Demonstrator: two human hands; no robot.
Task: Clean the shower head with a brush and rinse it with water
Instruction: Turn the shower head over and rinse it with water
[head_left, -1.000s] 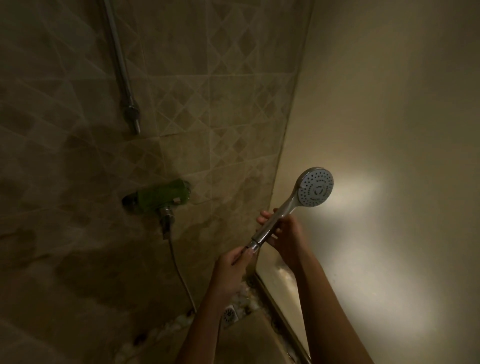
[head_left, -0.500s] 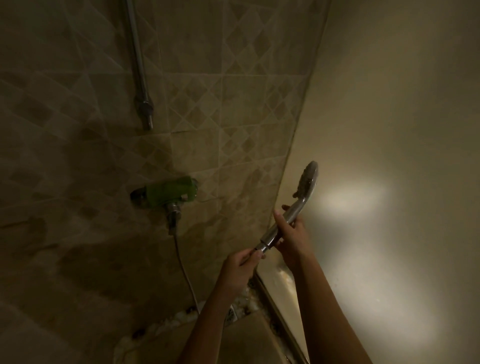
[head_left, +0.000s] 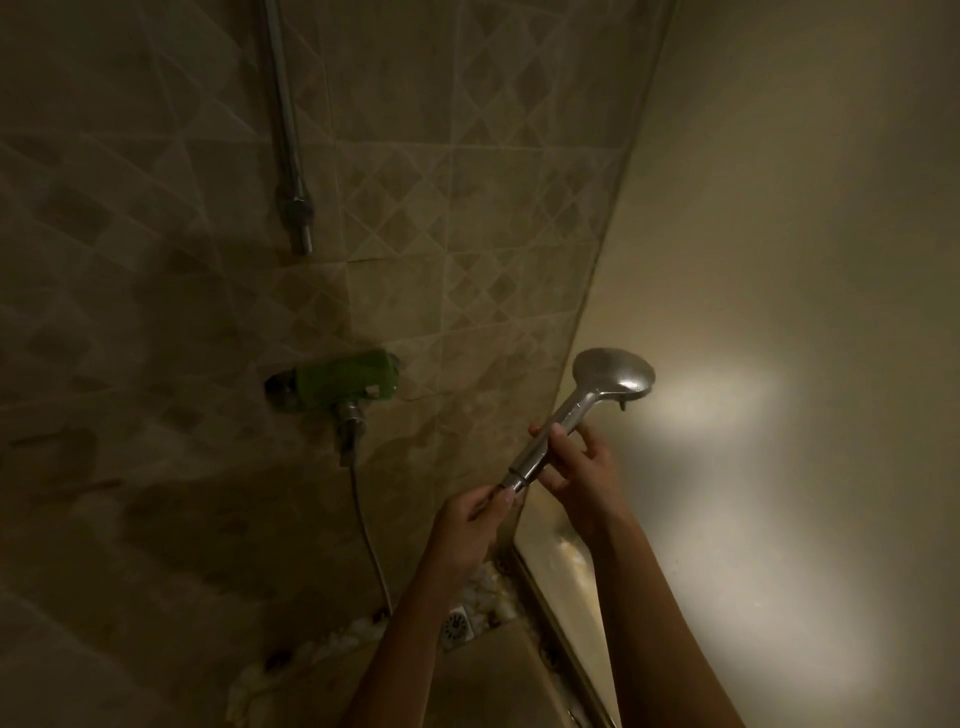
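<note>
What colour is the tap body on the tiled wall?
Green: the tap body is green with a chrome outlet beneath it. It shows best in the head view.

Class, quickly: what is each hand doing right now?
Left hand: pinches the handle end of the shower head.
Right hand: grips its handle higher up.

Green valve (head_left: 345, 387) and pipe (head_left: 288, 156) on tiled wall (head_left: 467, 182).

I see a dim bathroom shower stall: diamond-patterned wall tiles (head_left: 467, 208), a metal riser pipe (head_left: 285, 130), a green mixer valve (head_left: 345, 382) with a hose (head_left: 369, 535) hanging from it, a hand-held shower head (head_left: 613, 376), and a floor drain (head_left: 457, 623) in the corner.
</note>
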